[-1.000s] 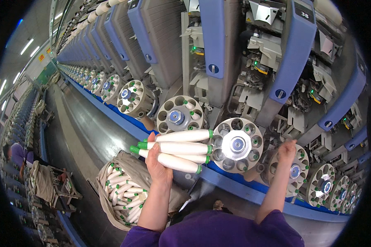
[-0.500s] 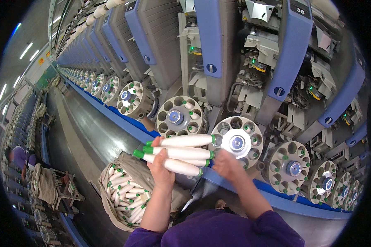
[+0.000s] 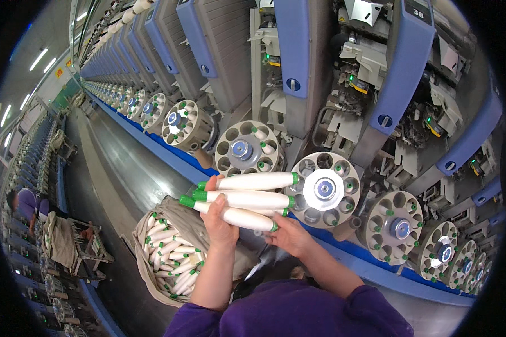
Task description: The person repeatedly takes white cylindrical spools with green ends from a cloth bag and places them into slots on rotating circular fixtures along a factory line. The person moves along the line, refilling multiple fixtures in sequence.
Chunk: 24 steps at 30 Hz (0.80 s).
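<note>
My left hand (image 3: 221,224) is closed around a bundle of several white yarn bobbins (image 3: 244,199) with green ends, lying sideways in front of me. Their right ends point toward a round magazine (image 3: 325,190) with a ring of holes, some holding green-tipped bobbins. My right hand (image 3: 291,236) is at the right end of the bundle, low down, its fingers bent at the tip of a lower bobbin. The bobbins partly hide those fingertips. Below and left of the bundle, a cloth sack (image 3: 143,259) stands open, filled with more of these bobbins.
Another round magazine (image 3: 241,149) stands to the left, and one more (image 3: 400,228) to the right, in a long row along a blue rail. Tall blue-and-grey machine units (image 3: 296,62) rise behind. Across the aisle at far left are a person in purple (image 3: 27,203) and a cart (image 3: 90,255).
My right hand has come left and down from beside the round magazine to the right ends of the bobbins. My left hand still holds the bundle. The view has shifted slightly.
</note>
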Each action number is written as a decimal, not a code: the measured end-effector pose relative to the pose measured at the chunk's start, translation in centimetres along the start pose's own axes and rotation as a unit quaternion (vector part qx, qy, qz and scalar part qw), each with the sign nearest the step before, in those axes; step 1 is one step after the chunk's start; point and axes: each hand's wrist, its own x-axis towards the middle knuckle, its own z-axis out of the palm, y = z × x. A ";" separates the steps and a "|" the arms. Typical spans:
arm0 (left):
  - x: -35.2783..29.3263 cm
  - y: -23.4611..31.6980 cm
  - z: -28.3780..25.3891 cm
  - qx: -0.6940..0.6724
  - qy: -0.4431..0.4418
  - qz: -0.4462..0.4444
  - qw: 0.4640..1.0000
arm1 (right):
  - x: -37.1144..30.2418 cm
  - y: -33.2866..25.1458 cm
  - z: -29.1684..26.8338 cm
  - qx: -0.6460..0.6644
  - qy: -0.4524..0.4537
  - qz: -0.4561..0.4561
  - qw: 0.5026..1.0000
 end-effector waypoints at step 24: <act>1.5 -0.8 0.9 -0.129 0.059 -0.088 0.986 | -1.9 -6.3 -7.5 -0.537 -0.082 -0.059 0.838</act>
